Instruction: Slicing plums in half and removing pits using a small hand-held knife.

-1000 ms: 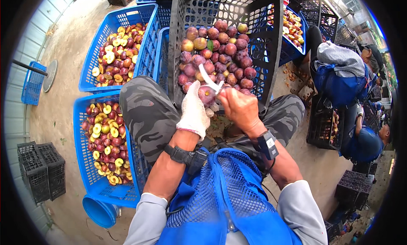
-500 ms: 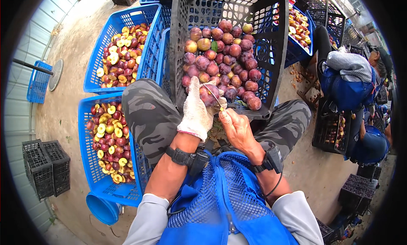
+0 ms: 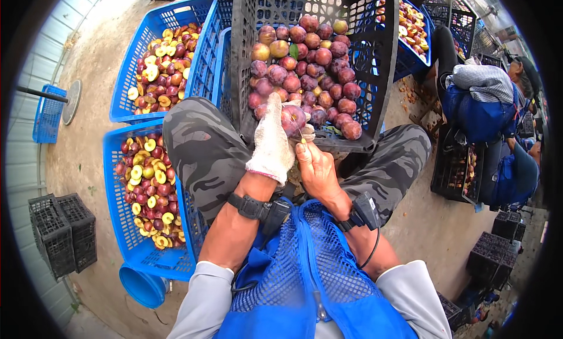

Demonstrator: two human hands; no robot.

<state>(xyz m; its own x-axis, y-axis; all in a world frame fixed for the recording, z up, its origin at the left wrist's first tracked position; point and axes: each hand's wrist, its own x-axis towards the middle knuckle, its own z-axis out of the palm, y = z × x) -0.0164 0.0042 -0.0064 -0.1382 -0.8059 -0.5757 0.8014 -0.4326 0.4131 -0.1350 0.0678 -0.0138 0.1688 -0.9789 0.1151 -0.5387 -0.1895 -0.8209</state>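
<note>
My left hand (image 3: 271,142), in a whitish knit glove, is closed around a red-purple plum (image 3: 292,120) at the near edge of a black crate (image 3: 384,99). Pinched in my bare right hand (image 3: 319,172) is a small, thin-bladed knife (image 3: 302,135), its blade against the plum's near right side. Most of the handle is hidden by the fingers. Whole plums (image 3: 314,69), purple to yellowish, lie heaped in the crate beyond my hands, with a green leaf (image 3: 294,50) among them. The crate rests between my knees.
To my left stand two blue crates, a far one (image 3: 120,104) and a near one (image 3: 123,233), holding halved plums. A blue bucket (image 3: 141,286) sits below them. Black crates (image 3: 61,233) are by the wall. At the right, another person (image 3: 484,104) sits near a black crate (image 3: 448,181).
The crates and plums appear slightly higher in the picture. Both hands remain at the same plum, which has turned a little; the blade now lies lower along its right side.
</note>
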